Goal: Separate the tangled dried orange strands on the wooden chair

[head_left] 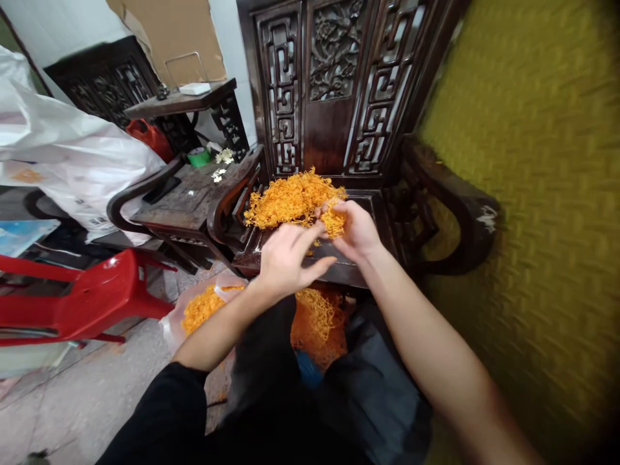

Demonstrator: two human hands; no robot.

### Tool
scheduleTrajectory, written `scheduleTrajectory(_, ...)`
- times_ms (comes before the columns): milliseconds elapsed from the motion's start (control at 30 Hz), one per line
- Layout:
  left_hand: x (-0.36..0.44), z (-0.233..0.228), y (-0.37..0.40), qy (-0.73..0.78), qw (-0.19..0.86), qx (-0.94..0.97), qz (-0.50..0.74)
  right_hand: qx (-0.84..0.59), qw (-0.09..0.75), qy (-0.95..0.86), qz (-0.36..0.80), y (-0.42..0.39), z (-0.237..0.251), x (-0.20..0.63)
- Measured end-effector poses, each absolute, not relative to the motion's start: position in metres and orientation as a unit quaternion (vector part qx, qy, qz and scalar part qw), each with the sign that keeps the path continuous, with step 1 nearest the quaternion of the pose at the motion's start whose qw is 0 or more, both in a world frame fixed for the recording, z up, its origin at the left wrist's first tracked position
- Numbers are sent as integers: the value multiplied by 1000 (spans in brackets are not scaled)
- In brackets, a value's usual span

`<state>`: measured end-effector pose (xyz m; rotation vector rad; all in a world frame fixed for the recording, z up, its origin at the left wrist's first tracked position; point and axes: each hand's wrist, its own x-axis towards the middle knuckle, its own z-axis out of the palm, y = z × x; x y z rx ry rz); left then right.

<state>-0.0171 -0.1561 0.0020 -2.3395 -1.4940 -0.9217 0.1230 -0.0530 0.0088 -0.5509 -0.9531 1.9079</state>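
A heap of thin orange strands (pixel 289 199) lies on the seat of a dark carved wooden chair (pixel 334 97). My right hand (pixel 356 229) is closed around a small clump of those strands at the heap's right edge. Just to its left, my left hand (pixel 285 258) hovers with thumb and fingers pinched toward the same clump, touching a few strands. More orange strands fill a clear plastic bag (pixel 201 309) on the floor at the lower left, and another pile (pixel 317 320) sits below the seat between my knees.
A second dark wooden chair (pixel 194 197) stands to the left, with a green tape roll (pixel 199 155) and white bits on it. A red plastic stool (pixel 92 294) and large white bags (pixel 72 152) crowd the left. A yellow-green woven surface (pixel 533 194) fills the right.
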Motion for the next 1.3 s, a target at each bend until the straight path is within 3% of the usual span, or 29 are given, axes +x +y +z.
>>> scheduleTrajectory(67,-21,15,-132,-482,169,-772,-379,-223,469,-354,778,-62,10,104)
scheduleTrajectory(167,-27,14,-101,-447,208,-782,-382,-196,491,-313,788,-74,13,81)
scheduleTrajectory(367,-67,-10,-75,-389,264,-773,-426,-91,341,-325,878,-72,16,69)
scheduleTrajectory(567,-99,-9,-76,-328,300,-794,-415,-93,240,-387,885,-72,10,61)
scheduleTrajectory(667,-117,-3,-85,-398,282,-773,-405,-142,182,-456,860,-74,12,65)
scheduleTrajectory(733,-139,-4,-97,-489,278,-716,-413,-186,197,-493,827,-73,13,71)
scheduleTrajectory(933,-223,-66,-185,-697,195,-612,-318,-232,257,-525,778,-57,6,89)
scheduleTrajectory(1100,-259,-152,-271,-924,35,-368,-101,-214,270,-508,789,-62,6,92)
scheduleTrajectory(1300,-252,-229,-308,-931,-118,-346,2,-213,272,-507,790,-68,7,82)
